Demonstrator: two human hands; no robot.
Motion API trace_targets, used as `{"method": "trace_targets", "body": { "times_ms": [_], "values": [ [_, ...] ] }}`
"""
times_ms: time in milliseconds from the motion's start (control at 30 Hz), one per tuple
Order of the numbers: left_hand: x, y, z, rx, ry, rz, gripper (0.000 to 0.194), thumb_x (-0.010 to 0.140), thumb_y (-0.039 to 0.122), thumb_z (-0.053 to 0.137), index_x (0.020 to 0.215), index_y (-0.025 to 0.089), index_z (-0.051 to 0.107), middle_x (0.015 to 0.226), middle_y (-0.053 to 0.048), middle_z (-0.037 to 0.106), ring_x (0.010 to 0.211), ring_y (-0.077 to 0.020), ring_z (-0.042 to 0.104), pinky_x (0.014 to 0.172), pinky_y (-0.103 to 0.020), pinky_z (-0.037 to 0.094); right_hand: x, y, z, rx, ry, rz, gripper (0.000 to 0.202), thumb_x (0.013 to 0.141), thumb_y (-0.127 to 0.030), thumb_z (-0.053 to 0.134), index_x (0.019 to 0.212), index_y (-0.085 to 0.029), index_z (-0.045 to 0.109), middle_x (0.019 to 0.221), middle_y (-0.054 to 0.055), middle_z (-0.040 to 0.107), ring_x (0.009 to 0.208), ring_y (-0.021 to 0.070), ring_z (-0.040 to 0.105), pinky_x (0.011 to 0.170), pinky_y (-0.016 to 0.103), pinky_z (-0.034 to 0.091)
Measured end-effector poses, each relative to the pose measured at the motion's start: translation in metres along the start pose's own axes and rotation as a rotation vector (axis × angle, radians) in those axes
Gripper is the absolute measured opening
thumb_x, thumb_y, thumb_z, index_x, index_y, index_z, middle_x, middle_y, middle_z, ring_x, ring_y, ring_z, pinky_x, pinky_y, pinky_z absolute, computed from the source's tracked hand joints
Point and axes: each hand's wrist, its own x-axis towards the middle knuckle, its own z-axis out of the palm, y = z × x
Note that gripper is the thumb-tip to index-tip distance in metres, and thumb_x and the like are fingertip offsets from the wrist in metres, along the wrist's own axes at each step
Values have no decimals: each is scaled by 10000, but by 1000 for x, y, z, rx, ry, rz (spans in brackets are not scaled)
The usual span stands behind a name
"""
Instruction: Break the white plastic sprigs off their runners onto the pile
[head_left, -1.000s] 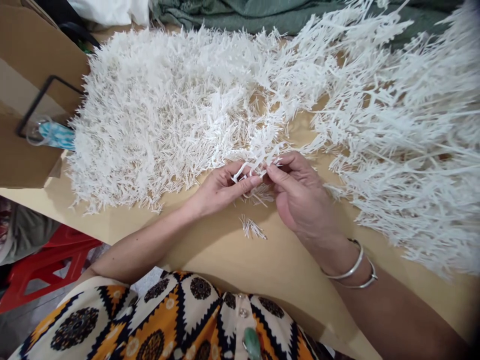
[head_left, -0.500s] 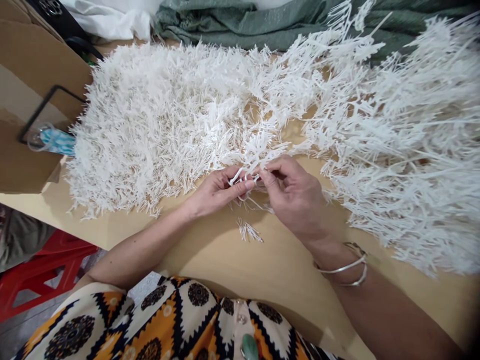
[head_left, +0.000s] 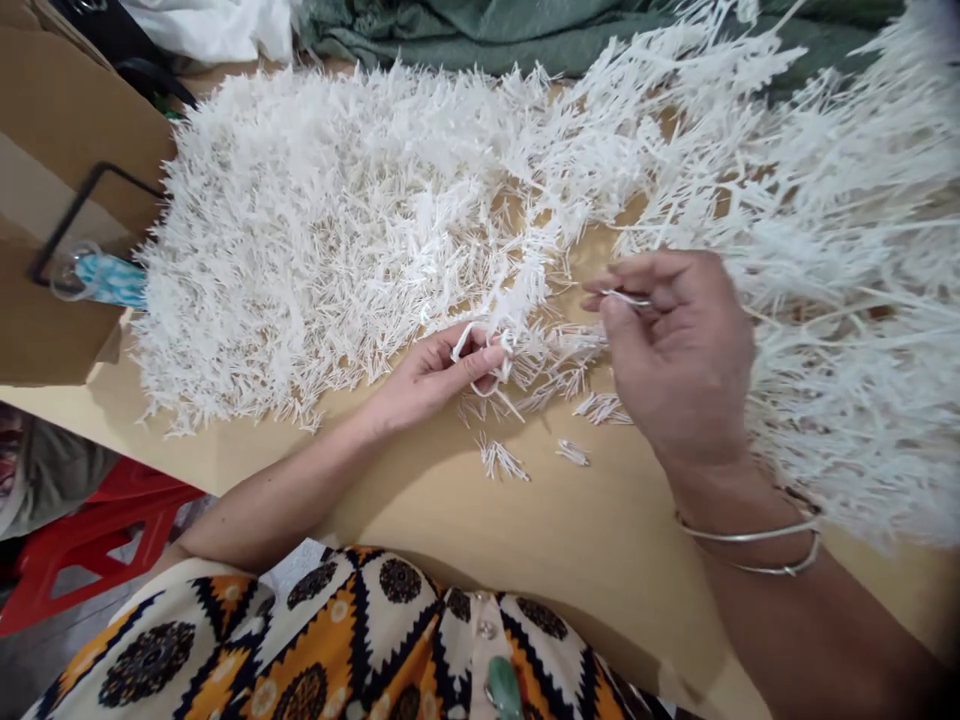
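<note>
My left hand (head_left: 442, 375) is closed, thumb against fingers, on a white branched plastic sprig (head_left: 504, 345) whose thin stems curl around the fingertips. To the right and a little higher, my right hand (head_left: 675, 350) pinches a thin white strand (head_left: 628, 298) between thumb and fingers, apart from the left hand. Several small white fringed pieces (head_left: 604, 408) lie on the table between and below the hands. A dense heap of short white sprigs (head_left: 315, 240) lies beyond my left hand. Longer white branches (head_left: 840, 330) are spread behind and right of my right hand.
A cardboard box (head_left: 75, 190) stands at the left with a black wire bracket and a clear cup holding something blue and white (head_left: 111, 280). Dark green cloth (head_left: 450, 35) and white cloth (head_left: 217, 30) lie along the back. A red stool (head_left: 97, 540) is below the table's left edge.
My right hand has moved away from the left, rightward and up, with a thin strand in its pinch. The left hand still holds the sprig. Another small piece now shows on the table.
</note>
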Motion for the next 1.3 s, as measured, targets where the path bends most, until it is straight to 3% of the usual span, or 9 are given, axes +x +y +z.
{"method": "trace_targets", "body": {
  "times_ms": [167,267,367,600,733,833,1000,1133,1300],
  "values": [
    [-1,0,0,6,-6,-13,292,1014,464,670,941,182,660,782,25,584,702,-71,515,711,-222,421,-10,-18,6,-133,-178,-171,157,992,-253,639,1130,-253,715,1163,79,749,1141,260,698,995,491,542],
    [-2,3,3,7,-9,-18,290,1014,463,672,951,181,648,767,33,579,691,-66,514,702,-215,415,-8,-16,6,-189,-284,-355,251,993,-264,666,1241,-287,700,1201,66,743,1203,275,675,1095,534,496],
    [-2,4,6,7,-15,-6,309,1005,472,678,938,173,639,751,35,567,677,-65,511,686,-209,421,-9,-10,8,-320,-307,-471,193,983,-269,690,1167,-316,729,1218,59,721,1287,304,615,1130,549,458],
    [0,7,6,20,-4,-11,327,975,487,709,924,172,636,756,32,579,659,-65,508,647,-204,439,-23,-7,20,-498,-291,-415,81,1029,-285,594,1005,-253,665,1148,77,719,1306,328,574,1110,551,441],
    [-7,5,11,148,-148,42,247,980,408,717,914,174,674,782,29,577,687,-65,514,653,-207,418,-16,10,16,-670,-169,-290,159,1039,-260,470,932,-234,584,998,112,669,1040,312,610,940,537,493],
    [-10,4,15,212,-164,88,234,985,396,709,915,174,689,820,16,595,734,-74,529,696,-214,436,-5,19,4,-599,-25,-221,125,1036,-323,501,958,-256,573,984,107,644,993,303,607,927,536,497],
    [-5,3,12,28,-32,33,285,985,476,696,965,192,676,857,-1,618,760,-90,597,755,-226,514,-1,12,-1,-250,137,-79,122,1057,-278,520,1058,-276,642,941,48,676,826,220,679,811,431,533],
    [-2,-3,8,-179,34,8,319,967,528,701,978,210,689,933,-31,655,843,-120,626,832,-265,561,-1,15,0,-162,214,-160,271,1001,-220,599,1262,-261,659,1118,88,711,1000,250,705,892,458,546],
    [3,1,0,-403,127,-6,449,871,638,733,865,214,585,1045,-56,650,953,-170,647,949,-381,621,-3,13,-4,-293,78,-244,281,1035,-312,594,1301,-337,678,1262,108,700,1192,315,652,1000,534,537]
  ]
}}
